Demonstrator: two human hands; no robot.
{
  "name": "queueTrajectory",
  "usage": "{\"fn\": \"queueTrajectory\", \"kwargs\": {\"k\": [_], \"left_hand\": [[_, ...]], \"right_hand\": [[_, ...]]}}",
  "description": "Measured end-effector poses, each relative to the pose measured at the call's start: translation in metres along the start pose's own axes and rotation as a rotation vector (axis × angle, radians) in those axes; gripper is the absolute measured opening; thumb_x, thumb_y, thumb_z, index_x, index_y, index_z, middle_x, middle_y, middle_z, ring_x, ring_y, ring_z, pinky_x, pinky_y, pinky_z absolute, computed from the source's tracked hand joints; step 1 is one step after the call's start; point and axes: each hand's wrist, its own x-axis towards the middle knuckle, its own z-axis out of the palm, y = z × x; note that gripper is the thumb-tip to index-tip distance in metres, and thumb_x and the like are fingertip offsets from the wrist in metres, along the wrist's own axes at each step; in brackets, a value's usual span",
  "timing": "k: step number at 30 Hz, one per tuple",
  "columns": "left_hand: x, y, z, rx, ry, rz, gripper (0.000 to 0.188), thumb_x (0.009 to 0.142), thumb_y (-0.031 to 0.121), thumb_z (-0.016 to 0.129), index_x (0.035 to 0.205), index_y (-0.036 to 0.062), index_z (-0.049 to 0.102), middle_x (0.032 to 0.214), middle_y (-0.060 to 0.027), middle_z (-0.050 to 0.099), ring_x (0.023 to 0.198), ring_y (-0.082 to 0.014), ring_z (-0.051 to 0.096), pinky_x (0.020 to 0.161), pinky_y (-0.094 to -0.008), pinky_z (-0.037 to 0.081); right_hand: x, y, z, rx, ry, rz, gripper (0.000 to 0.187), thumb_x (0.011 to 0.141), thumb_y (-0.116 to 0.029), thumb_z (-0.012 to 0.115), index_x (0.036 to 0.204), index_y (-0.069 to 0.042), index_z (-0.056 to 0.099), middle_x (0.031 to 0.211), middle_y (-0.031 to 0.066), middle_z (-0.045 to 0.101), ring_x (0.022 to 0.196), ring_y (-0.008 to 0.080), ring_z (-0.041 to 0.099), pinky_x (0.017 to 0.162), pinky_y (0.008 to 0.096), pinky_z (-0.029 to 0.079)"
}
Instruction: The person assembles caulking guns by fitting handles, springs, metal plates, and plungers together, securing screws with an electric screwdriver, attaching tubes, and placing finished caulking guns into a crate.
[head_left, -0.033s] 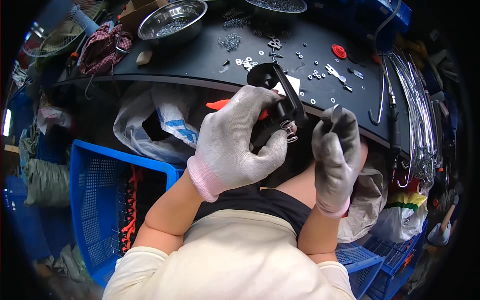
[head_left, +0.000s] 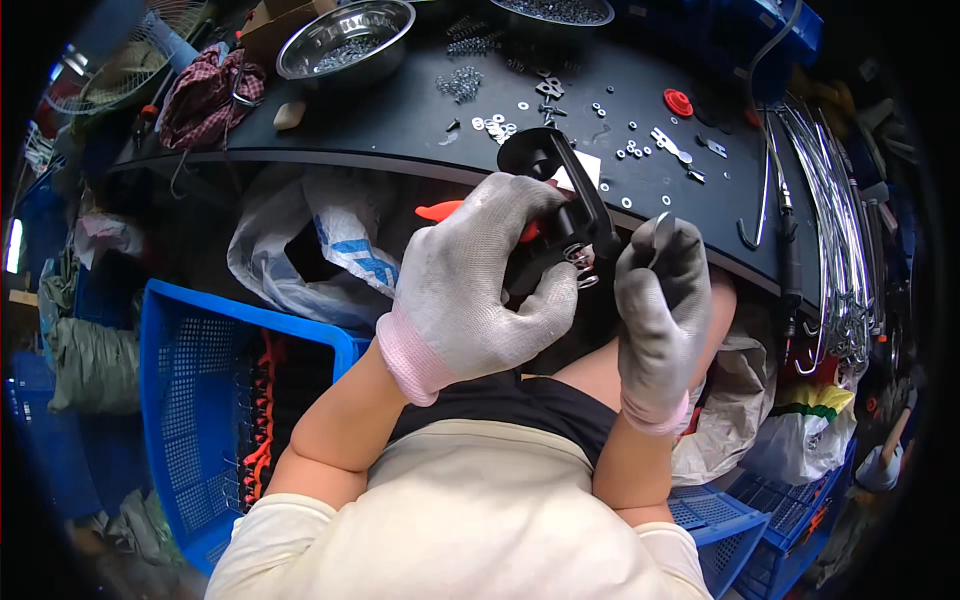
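My left hand [head_left: 477, 285], in a grey-white glove with a pink cuff, grips a black plastic clamp body [head_left: 590, 195] with a round pad at its upper end. An orange lever [head_left: 437, 210] sticks out on the left of that hand. By the thumb tip, a metal coil spring [head_left: 581, 262] shows at the clamp body's lower end. To the right, apart from the clamp, my gloved right hand [head_left: 662, 315] is closed with thumb and fingers pinching a small thin metal piece [head_left: 662, 232]. Its exact kind is unclear, and its lower part is hidden.
Washers [head_left: 632, 150], small metal plates [head_left: 671, 147], screws [head_left: 459, 84] and a red round cap [head_left: 678, 103] lie on the dark table. Steel bowls [head_left: 372, 60] stand behind. A blue crate [head_left: 255, 312] is at my left; long metal rods [head_left: 830, 220] are at the right.
My right hand has moved slightly left, closer to the clamp body, still pinching the thin metal piece. My left hand and the clamp body have shifted only a touch.
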Motion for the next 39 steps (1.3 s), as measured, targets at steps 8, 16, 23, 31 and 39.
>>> {"fn": "queueTrajectory", "kwargs": {"k": [8, 16, 23, 31, 39], "left_hand": [[-0.010, 0.009, 0.000, -0.001, 0.047, 0.062, 0.035, 0.071, 0.011, 0.065, 0.103, 0.0009, 0.057, 0.089, -0.0135, 0.059, 0.072, -0.0233, 0.067, 0.064, -0.0297, 0.054], [-0.011, 0.010, -0.004, 0.003, 0.023, 0.031, 0.034, 0.070, 0.002, 0.055, 0.103, -0.0021, 0.057, 0.085, -0.0113, 0.062, 0.073, -0.0159, 0.062, 0.070, -0.0266, 0.051], [-0.012, 0.004, -0.003, 0.055, 0.052, 0.092, 0.034, 0.069, 0.003, 0.056, 0.102, -0.0026, 0.056, 0.081, -0.0132, 0.062, 0.069, -0.0203, 0.062, 0.068, -0.0291, 0.051], [-0.010, -0.006, -0.007, 0.025, -0.036, -0.033, 0.026, 0.071, 0.008, 0.058, 0.095, 0.0013, 0.058, 0.077, -0.0136, 0.060, 0.066, -0.0245, 0.060, 0.065, -0.0310, 0.050], [-0.010, -0.010, -0.018, -0.028, 0.032, -0.118, 0.024, 0.072, 0.013, 0.061, 0.093, 0.0040, 0.060, 0.074, -0.0149, 0.059, 0.065, -0.0282, 0.062, 0.065, -0.0306, 0.050]], "right_hand": [[-0.012, 0.015, 0.009, -0.078, 0.007, -0.070, 0.014, 0.082, 0.006, 0.065, 0.091, -0.001, 0.057, 0.084, 0.0000, 0.060, 0.074, 0.0044, 0.053, 0.069, 0.0198, 0.046], [-0.018, 0.011, 0.013, -0.100, -0.050, -0.068, 0.015, 0.080, 0.006, 0.065, 0.090, -0.001, 0.056, 0.084, 0.0016, 0.061, 0.074, 0.0049, 0.055, 0.069, 0.0205, 0.047], [-0.016, 0.011, 0.013, -0.126, -0.069, -0.021, 0.015, 0.081, 0.005, 0.065, 0.093, 0.000, 0.057, 0.084, 0.0013, 0.062, 0.075, 0.0044, 0.055, 0.070, 0.0196, 0.047], [-0.012, 0.007, -0.002, -0.347, -0.232, -0.077, 0.011, 0.088, -0.008, 0.061, 0.093, 0.002, 0.057, 0.082, 0.0013, 0.058, 0.072, 0.0048, 0.049, 0.064, 0.0197, 0.040], [-0.020, -0.038, -0.004, -1.172, -0.149, -0.592, 0.035, 0.069, -0.036, 0.073, 0.089, -0.008, 0.076, 0.084, 0.0036, 0.053, 0.071, 0.0156, 0.047, 0.059, 0.0273, 0.033]]}}
